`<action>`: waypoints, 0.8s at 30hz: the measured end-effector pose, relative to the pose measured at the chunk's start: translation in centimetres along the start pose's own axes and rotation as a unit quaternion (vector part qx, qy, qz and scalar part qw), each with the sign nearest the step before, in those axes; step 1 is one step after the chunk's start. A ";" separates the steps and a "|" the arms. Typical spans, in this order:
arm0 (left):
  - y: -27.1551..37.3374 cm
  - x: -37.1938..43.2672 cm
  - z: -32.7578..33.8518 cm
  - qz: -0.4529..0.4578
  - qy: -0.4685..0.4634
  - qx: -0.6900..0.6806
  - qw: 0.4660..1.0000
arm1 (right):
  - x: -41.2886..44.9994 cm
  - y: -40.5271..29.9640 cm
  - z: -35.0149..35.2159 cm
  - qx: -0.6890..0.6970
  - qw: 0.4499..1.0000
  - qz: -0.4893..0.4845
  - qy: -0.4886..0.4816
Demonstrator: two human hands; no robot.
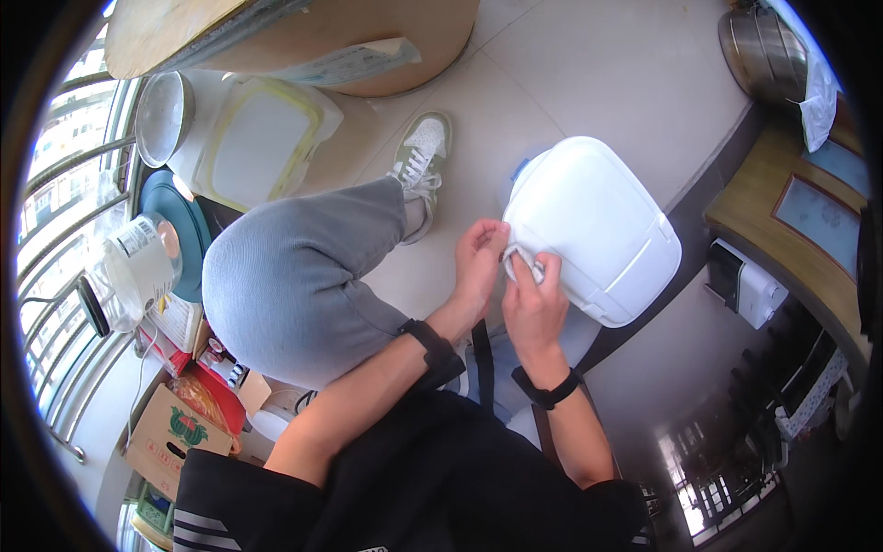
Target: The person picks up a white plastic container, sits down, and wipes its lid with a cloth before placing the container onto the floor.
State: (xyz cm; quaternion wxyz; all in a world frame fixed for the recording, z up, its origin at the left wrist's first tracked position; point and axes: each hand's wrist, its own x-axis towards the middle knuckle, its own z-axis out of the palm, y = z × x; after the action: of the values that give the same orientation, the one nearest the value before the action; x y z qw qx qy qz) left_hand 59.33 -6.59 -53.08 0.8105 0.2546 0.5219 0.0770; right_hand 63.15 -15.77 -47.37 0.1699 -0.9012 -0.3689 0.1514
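Observation:
A white plastic bin with a closed lid stands on the floor before me. At its near left edge, my right hand grips a crumpled, light-coloured cloth, its fingers pressed into the folds. My left hand is just to the left, fingertips bent against the bin's edge beside the cloth; whether they pinch the cloth or only the rim is hard to tell. A blue part shows at the bin's far left side. Black bands circle both wrists.
A large round brown container stands at the top, near a lidded plastic box and a metal bowl. Left are a printed carton and window bars. A wooden cabinet curves along the right. My bent knee is left of my hands.

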 end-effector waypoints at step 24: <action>-0.5 -0.2 0.2 0.008 -0.009 0.007 1.000 | -4.0 2.3 0.3 -0.014 0.996 0.061 0.058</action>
State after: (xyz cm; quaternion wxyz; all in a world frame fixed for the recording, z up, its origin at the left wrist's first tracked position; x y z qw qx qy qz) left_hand 59.37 -7.16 -53.13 0.8125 0.2652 0.5133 0.0776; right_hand 61.71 -20.14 -48.04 0.1692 -0.9314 -0.3050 0.1040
